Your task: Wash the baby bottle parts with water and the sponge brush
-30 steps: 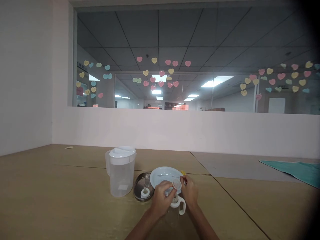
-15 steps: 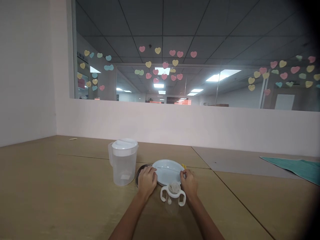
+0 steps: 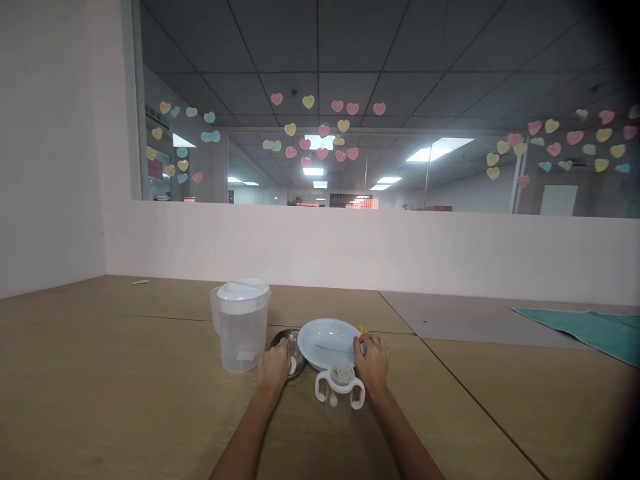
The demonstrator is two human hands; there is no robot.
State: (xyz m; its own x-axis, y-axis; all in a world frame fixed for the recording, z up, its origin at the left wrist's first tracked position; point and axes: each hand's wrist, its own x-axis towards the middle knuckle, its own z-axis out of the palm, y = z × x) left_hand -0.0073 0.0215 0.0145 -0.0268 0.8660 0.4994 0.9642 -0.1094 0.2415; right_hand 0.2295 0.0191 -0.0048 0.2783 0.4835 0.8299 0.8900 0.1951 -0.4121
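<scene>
Left hand, right hand, both palm-down

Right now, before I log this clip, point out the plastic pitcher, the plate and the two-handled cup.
plastic pitcher (image 3: 243, 343): head view, on its clear body.
plate (image 3: 318, 329): head view, on its far rim.
two-handled cup (image 3: 338, 407): head view, on its clear body below the handles.

Head-worn camera, one view, facing forward and tipped down from above the left hand and right hand. Fingers sit low in frame, fairly near the lens. Beyond the fingers, the wooden tabletop recedes to a white partition wall, with an interior glass window above.
</scene>
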